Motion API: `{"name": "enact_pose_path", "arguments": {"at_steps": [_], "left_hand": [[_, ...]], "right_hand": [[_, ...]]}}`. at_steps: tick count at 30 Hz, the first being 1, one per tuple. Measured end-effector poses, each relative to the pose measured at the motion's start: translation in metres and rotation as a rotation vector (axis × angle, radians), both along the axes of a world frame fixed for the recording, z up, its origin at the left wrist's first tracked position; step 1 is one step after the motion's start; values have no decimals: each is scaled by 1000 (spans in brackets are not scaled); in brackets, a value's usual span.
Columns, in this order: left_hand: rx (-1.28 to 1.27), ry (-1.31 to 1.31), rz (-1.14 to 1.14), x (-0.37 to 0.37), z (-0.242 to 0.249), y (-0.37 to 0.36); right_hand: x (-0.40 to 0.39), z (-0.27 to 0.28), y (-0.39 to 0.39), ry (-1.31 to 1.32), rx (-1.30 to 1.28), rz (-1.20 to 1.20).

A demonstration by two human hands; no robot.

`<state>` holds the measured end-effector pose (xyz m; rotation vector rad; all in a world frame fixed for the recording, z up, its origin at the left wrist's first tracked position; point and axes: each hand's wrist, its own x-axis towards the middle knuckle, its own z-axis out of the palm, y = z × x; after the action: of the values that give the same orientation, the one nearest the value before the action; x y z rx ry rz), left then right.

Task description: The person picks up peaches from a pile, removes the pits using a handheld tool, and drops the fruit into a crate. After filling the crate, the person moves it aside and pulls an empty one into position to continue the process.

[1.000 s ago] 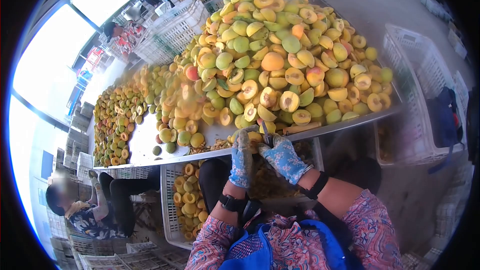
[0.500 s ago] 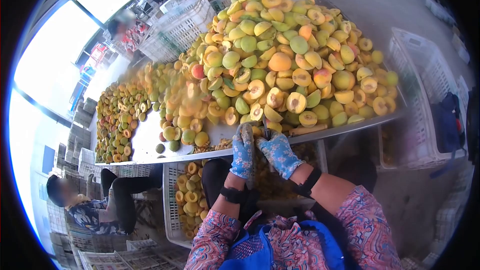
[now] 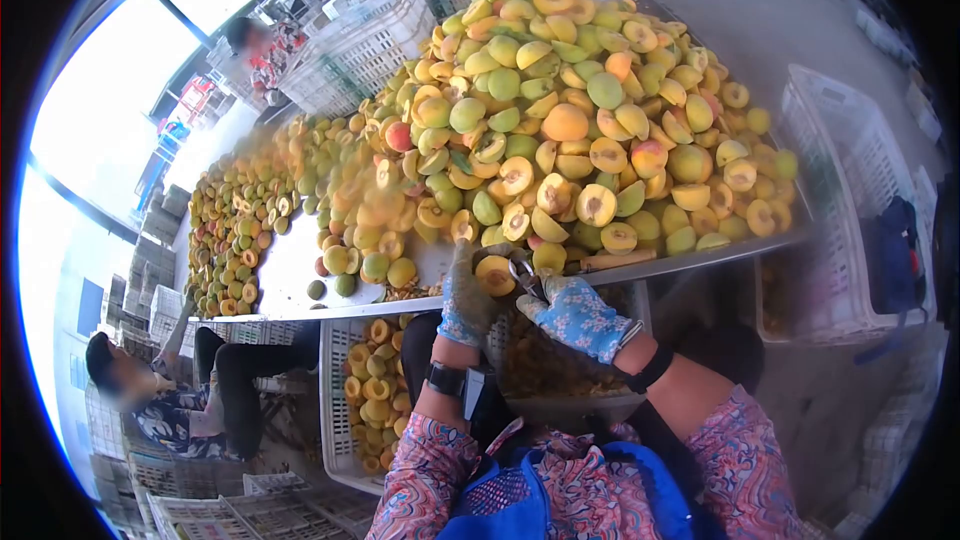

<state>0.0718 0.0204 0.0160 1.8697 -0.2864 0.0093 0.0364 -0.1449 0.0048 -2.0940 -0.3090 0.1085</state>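
Observation:
My left hand [image 3: 466, 302], in a blue patterned glove, is at the table's front edge with its fingers curled around a peach half [image 3: 495, 276], cut face towards me. My right hand [image 3: 577, 320], in a matching flowered glove, grips a metal pliers-like tool [image 3: 528, 278], its tip close beside that half. The large heap of peaches [image 3: 565, 122], many of them halved, rises just beyond both hands. A wooden handle [image 3: 618, 260] lies at the table edge to the right of the tool.
The metal table [image 3: 290, 275] carries more fruit to the left. Below its edge stands a white crate [image 3: 338, 410] of peach halves. Another white crate [image 3: 850, 190] is at the right. One person [image 3: 165, 405] sits at the left; another [image 3: 268, 55] is farther back.
My hands have moved apart from where they were close together. The left hand has turned and shifted left, the right has shifted slightly right, and the peach half now shows between them.

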Motion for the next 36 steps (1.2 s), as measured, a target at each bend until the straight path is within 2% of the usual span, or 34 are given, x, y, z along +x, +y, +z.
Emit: {"name": "enact_pose_path", "arguments": {"at_steps": [1,3,4,6,7,9,10,12,18,20,24,26,30,32,33,35,36], "left_hand": [[0,-1,1,5,-6,1],[-766,449,-78,16,-24,4],[-766,449,-77,14,-24,3],[-512,182,-96,9,-25,0],[-511,183,-98,8,-22,0],[-1074,649,-77,8,-16,-1],[-1072,650,-79,8,-17,-2],[-901,535,-59,4,-22,-4],[-792,443,-5,-6,-29,-11],[-775,431,31,-10,-29,-14],[-834,463,12,-22,-5,-19],[-826,424,-4,-22,-4,-13],[-834,377,13,-18,-15,-17],[-799,387,82,-17,-14,-25],[-761,392,154,-18,-13,-27],[-704,350,161,-17,-18,-25],[-644,310,165,-16,-20,-25]], "right_hand": [[0,1,0,-30,-6,3],[-1,1,1,-60,-12,7],[-1,0,1,-107,-57,7],[-2,-1,3,-153,-101,10],[-3,1,5,-177,-162,1],[-4,0,5,-200,-225,-13],[-4,-5,6,-214,-249,-14],[-4,-9,7,-229,-274,-15],[-10,-22,13,-207,-343,55],[-10,-25,19,-35,-79,22],[-10,-16,14,23,-25,53],[-11,-14,14,-50,20,52],[-13,-16,18,-39,46,39],[-15,-11,14,-46,-215,99],[-16,-16,15,-43,-217,100],[-15,-24,20,-53,104,68],[-14,-27,20,-53,104,67]]}}
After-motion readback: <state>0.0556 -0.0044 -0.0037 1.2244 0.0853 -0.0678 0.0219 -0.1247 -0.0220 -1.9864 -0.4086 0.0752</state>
